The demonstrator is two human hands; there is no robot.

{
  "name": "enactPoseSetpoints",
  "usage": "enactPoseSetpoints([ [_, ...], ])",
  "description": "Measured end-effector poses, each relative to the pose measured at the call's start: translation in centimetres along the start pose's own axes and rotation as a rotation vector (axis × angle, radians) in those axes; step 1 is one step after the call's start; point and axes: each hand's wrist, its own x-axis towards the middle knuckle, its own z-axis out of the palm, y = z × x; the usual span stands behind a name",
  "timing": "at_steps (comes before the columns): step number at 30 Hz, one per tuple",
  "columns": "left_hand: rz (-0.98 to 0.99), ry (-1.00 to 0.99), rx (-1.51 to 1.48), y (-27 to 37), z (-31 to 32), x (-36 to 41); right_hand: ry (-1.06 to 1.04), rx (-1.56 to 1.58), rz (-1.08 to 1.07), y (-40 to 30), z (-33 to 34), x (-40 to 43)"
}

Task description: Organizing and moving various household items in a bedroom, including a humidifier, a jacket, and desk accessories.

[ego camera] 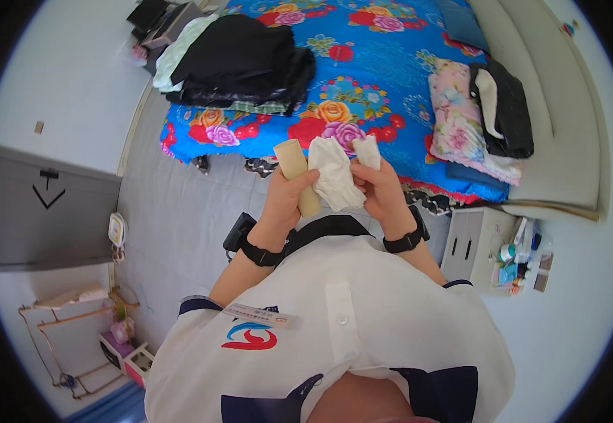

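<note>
My left hand [287, 191] grips a pale yellow cardboard-like tube [298, 177], tilted, with its open end up. A crumpled white cloth [334, 172] hangs between my hands, and my left thumb touches its left edge. My right hand [381, 187] pinches a smaller white cloth piece [368, 152] that sticks up above the fingers; its fingertips also meet the right side of the larger cloth. Whether the two white pieces are joined cannot be told. Both hands are in front of my waist, near the edge of the bed.
A bed with a blue floral cover [370, 69] lies ahead. It bears black folded clothes [237, 53] at left and a pink floral pillow [453, 119] at right. A nightstand [467, 243] stands right, a grey door [52, 206] left, a rack [76, 317] lower left.
</note>
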Motion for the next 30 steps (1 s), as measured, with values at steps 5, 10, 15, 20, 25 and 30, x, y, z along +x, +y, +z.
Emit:
enactPoseSetpoints([
  [5,0.054,0.067,-0.216,4.5,-7.5,-2.0,-0.153,-0.060,0.134,6.0,5.8,5.4],
  [10,0.128,0.255,-0.046,8.2,-16.4,-3.0,-0.034,-0.261,0.335,14.8,14.4,9.4],
  [15,0.022,0.071,-0.345,11.6,-23.1,-4.3,-0.083,-0.964,0.142,19.7,17.8,13.6],
  [20,0.081,-0.013,-0.417,13.3,-25.9,-4.6,0.202,-0.831,0.068,19.9,14.7,17.0],
  [25,0.066,-0.160,-0.641,12.7,-26.5,-4.1,0.304,-0.527,0.101,17.6,12.6,15.5],
  [30,-0.046,-0.231,-0.713,10.6,-23.7,-1.9,0.210,-0.310,0.396,18.4,14.6,10.2],
])
